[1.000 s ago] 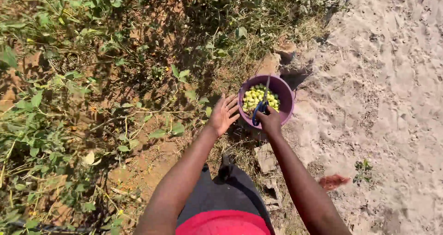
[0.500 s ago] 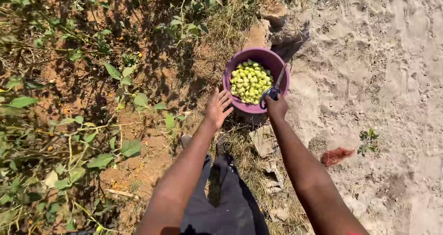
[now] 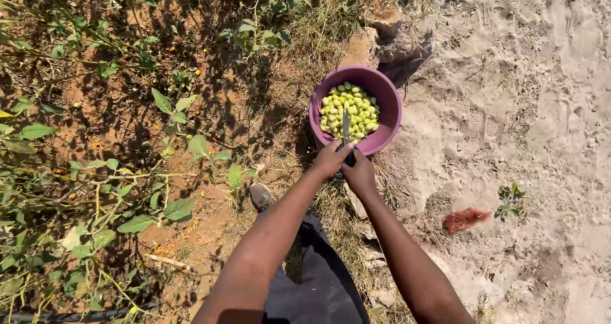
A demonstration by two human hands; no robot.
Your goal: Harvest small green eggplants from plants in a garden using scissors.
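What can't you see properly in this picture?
- Head view: the scissors' handles are hidden inside both hands (left hand, right hand).
- The purple bucket's bottom is covered by green fruits.
- The fruits are too small to identify.
- The person's body is cut off by the bottom edge.

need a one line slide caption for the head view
Both hands, left and right, meet on scissors at the near rim of a purple bowl of small yellow-green fruits.

fruits [image 3: 349, 111] in bowl [image 3: 388, 98] | plants [image 3: 95, 171] left | sand [image 3: 528, 107] right | hands [image 3: 347, 162] before bowl
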